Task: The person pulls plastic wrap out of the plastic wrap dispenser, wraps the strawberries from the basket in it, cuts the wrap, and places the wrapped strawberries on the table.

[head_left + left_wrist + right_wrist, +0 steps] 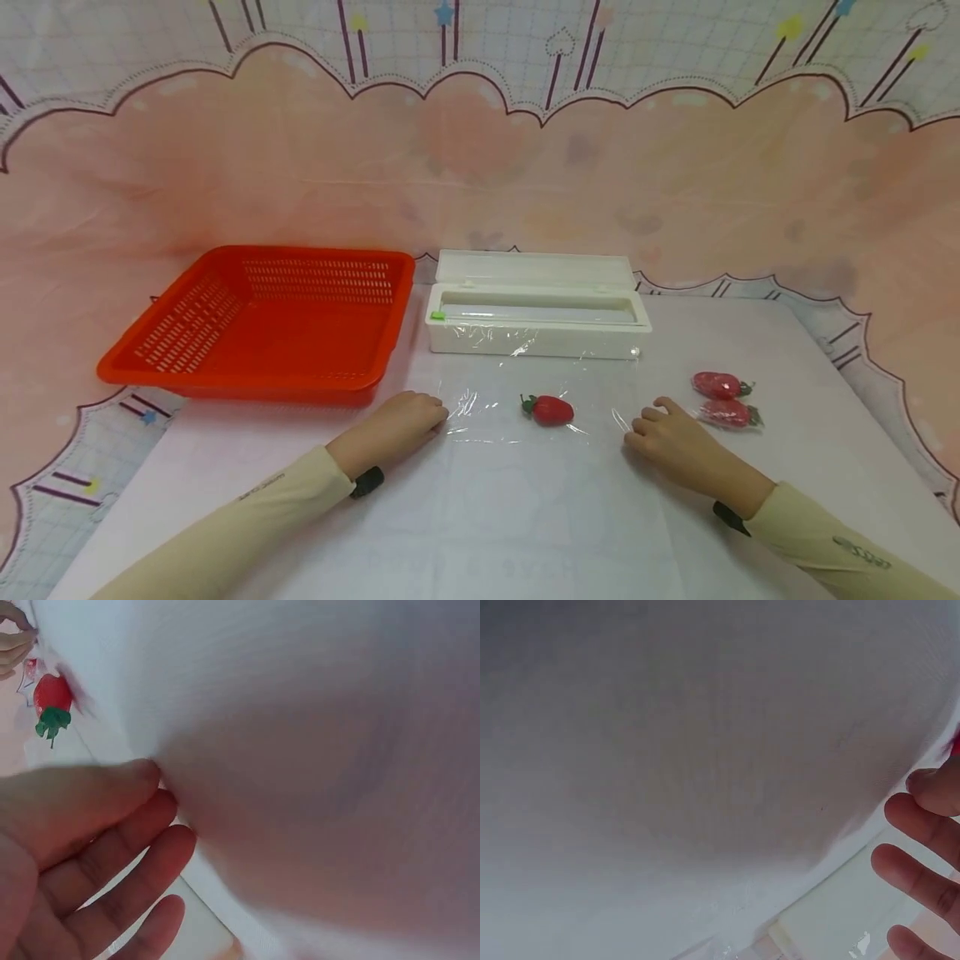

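Observation:
A sheet of clear cling film (487, 421) runs forward from the white cling film dispenser (534, 340) over the tabletop. On the film's area lies a red strawberry (549, 410) with green leaves, midway between the hands; the left wrist view shows the strawberry (52, 696) too. At the film's near left corner, my left hand (401, 429) pinches its edge between thumb and forefinger. My right hand (678, 442) pinches the near right corner, with thumb and forefinger tips together and the other fingers (915, 877) apart. The film is barely visible in the wrist views.
A red plastic basket (300, 387) stands at the back left. Two strawberries (722, 386) wrapped in film lie beyond my right hand. The dispenser's lid (534, 268) is raised at the back, before a patterned cloth backdrop (480, 183).

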`<state>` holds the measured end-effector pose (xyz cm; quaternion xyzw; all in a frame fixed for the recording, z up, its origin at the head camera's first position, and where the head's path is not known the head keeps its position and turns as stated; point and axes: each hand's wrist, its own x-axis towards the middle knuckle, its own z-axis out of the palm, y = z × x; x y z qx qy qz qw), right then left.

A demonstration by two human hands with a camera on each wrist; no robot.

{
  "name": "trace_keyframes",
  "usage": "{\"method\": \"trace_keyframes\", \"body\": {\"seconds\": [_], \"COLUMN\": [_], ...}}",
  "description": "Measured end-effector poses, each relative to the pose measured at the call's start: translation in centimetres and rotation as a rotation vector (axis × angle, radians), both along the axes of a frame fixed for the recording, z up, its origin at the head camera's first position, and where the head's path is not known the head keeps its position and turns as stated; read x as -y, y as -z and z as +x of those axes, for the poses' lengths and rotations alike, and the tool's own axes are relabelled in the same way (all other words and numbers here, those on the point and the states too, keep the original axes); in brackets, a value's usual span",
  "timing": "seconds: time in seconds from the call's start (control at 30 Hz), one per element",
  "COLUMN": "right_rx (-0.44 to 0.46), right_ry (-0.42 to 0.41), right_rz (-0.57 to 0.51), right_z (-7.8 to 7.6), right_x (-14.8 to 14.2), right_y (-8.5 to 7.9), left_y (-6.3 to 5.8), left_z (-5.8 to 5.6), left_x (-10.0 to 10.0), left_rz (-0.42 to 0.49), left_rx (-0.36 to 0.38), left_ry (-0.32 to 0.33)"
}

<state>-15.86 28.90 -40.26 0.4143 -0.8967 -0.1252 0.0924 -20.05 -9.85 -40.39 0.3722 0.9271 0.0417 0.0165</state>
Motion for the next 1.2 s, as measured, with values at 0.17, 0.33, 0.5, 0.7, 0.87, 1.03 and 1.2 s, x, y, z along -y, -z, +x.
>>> {"method": "trace_keyframes", "body": {"seconds": [0.17, 0.33, 0.5, 0.7, 0.87, 1.03, 1.2], "right_rx": [-0.010, -0.019, -0.004, 0.061, 0.109, 0.121, 0.155], "right_ry": [0.027, 0.057, 0.096, 0.193, 0.252, 0.241, 0.234], "right_rz": [-0.045, -0.110, -0.137, -0.137, -0.137, -0.134, -0.109], "right_z": [-0.1, -0.7, -1.5, -3.0, -4.3, -5.5, -6.3], "right_x": [-0.1, -0.3, -0.3, -0.1, 0.1, 0.4, 0.9], "right_y": [-0.3, -1.0, -1.7, -2.2, -2.3, -1.6, -0.8], "left_y": [0.1, -0.5, -1.3, -1.4, -1.0, -0.6, 0.2], "left_z": [0.1, -0.1, -0.5, -1.4, -2.2, -2.9, -3.7], "left_x": [0.1, 0.2, 0.0, -0.8, -1.5, -2.1, -2.5], "left_rz": [0.008, 0.087, 0.140, 0.180, 0.157, 0.107, 0.018], "left_rx": [0.047, 0.043, 0.056, 0.117, 0.192, 0.214, 0.188], "left_ry": [-0.053, -0.105, -0.179, -0.304, -0.393, -0.399, -0.359]}}
